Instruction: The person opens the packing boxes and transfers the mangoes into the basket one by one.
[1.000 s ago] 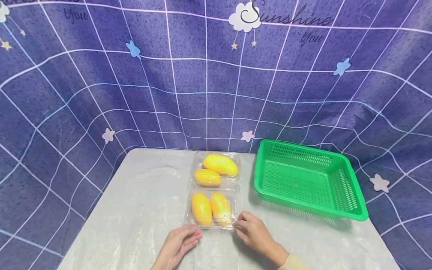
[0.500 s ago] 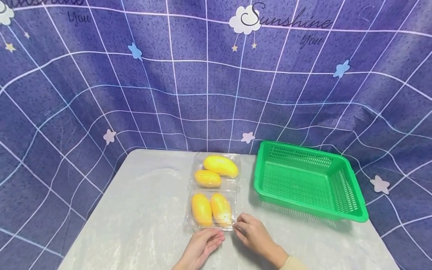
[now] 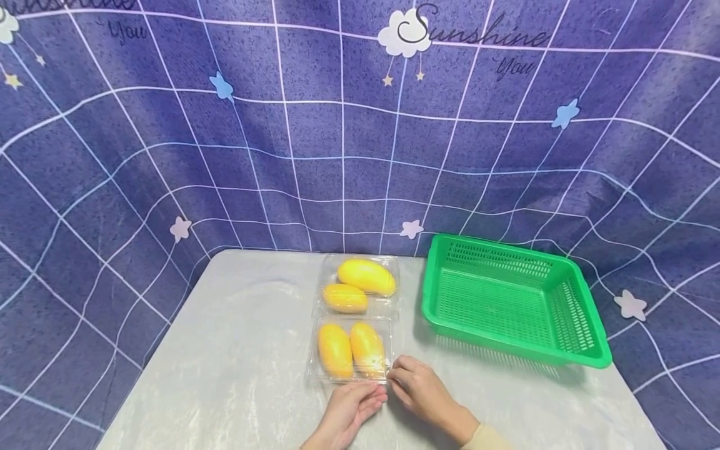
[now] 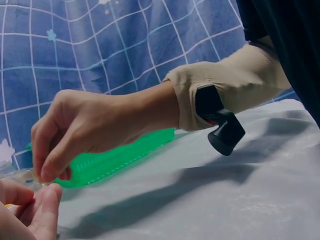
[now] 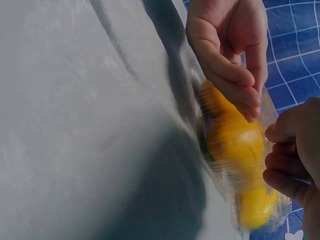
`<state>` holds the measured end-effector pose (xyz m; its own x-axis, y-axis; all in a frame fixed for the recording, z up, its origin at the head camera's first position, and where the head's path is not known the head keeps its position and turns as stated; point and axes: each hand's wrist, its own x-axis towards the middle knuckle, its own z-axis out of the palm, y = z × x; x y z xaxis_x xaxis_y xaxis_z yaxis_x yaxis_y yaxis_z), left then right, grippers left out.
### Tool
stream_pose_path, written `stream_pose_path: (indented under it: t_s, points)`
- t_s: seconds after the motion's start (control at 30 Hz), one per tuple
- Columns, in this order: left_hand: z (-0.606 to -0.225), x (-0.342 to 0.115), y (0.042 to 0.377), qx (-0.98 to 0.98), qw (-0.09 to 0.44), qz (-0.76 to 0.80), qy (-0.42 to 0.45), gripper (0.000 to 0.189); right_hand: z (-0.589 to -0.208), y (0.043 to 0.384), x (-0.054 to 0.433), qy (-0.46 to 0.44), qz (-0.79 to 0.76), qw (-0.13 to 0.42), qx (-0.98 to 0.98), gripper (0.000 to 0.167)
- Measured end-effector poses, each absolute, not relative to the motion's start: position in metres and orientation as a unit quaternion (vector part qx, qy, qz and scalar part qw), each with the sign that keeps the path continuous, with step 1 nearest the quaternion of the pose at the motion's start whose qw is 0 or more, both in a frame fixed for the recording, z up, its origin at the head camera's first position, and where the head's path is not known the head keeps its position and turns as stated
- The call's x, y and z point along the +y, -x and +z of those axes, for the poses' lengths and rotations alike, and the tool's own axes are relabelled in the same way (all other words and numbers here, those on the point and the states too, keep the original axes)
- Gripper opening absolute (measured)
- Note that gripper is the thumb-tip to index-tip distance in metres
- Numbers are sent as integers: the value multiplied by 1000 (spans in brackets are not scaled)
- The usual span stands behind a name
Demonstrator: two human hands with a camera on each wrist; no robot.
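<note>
A clear plastic box [image 3: 313, 360] with two yellow mangoes [image 3: 335, 351] in it lies at the front middle of the table. With thumb and index finger, my right hand [image 3: 420, 389] pinches the box's front right corner. My left hand [image 3: 347, 409] lies along the front edge, fingers loosely extended and fingertips right at the rim, close to the right fingertips. From the left wrist, the left thumb [image 4: 49, 204] shows just under the right hand's pinch. In the right wrist view, the mangoes [image 5: 235, 142] show through the ridged plastic, partly behind the left hand.
Directly behind sits another clear plastic box [image 3: 388, 306] with two more yellow mangoes [image 3: 367, 276]. A green perforated basket [image 3: 495, 300] stands at the right of the grey-white table [image 3: 236, 350]. A blue gridded curtain [image 3: 315, 156] hangs round the back and sides.
My left hand has slid right along the box's front edge, from its left corner to near the right hand. The right hand, boxes and basket have stayed put.
</note>
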<state>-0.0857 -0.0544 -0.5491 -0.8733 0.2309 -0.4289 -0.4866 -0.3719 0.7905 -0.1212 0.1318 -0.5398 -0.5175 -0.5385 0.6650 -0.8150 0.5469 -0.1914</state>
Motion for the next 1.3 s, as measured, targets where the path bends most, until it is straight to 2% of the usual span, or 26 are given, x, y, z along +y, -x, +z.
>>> stream_pose_path:
  t_s: [0.17,0.3,0.67,0.9,1.07,1.3]
  points:
    - [-547,-50,85,532,208,811,128,34,-541,122,131,-405,253,278,-834,10]
    - [-549,-49,85,540,203,807,128,32,-541,123,131,-405,259,271,-834,6]
    - [-548,-43,87,544,172,806,157,28,-537,129,130,-426,295,232,-823,11]
    - [-549,-39,85,541,174,806,166,22,-536,127,131,-429,315,232,-814,16]
    - [-549,-38,83,541,185,803,169,19,-521,129,130,-442,334,247,-795,13]
    - [-544,-42,82,549,199,794,173,20,-502,135,134,-454,307,211,-809,13]
